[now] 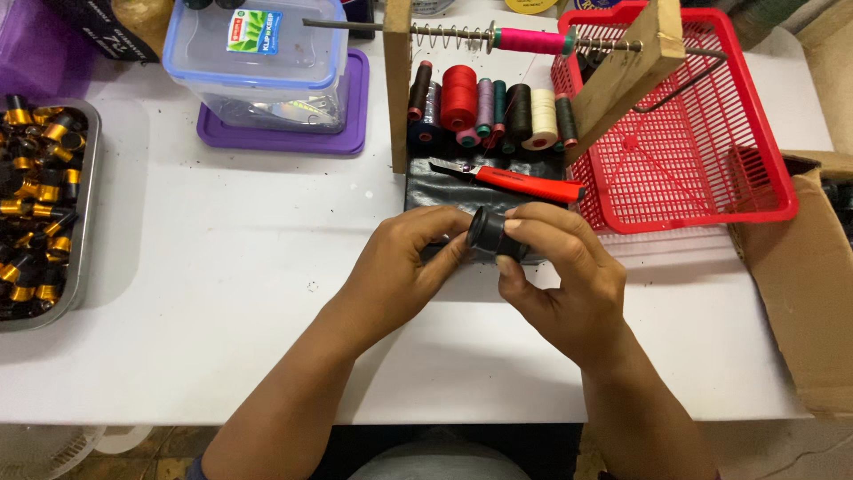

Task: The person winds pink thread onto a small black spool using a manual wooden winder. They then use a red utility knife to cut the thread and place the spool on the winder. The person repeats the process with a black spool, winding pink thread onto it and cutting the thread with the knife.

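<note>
At the far left of the frame a metal tray (pixel 84 222) holds black-and-gold fittings. At centre, above the white bench (pixel 222 267), the left hand (pixel 400 267) and the right hand (pixel 560 276) both pinch a small black cylindrical part (pixel 491 233). Steady fingertip grip on both ends should keep it from slipping. A red cutter (pixel 524 182) lies just beyond, a red basket (pixel 711 151) at the right.

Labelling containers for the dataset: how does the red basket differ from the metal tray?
The red basket is plastic mesh, at the table's far right, and appears to hold nothing; the metal tray is solid-walled, at the far left, and full of small black and gold cylinders. The basket looks larger, though the tray is cut off by the frame. Both are shallow, open-topped and away from the hands.
</note>
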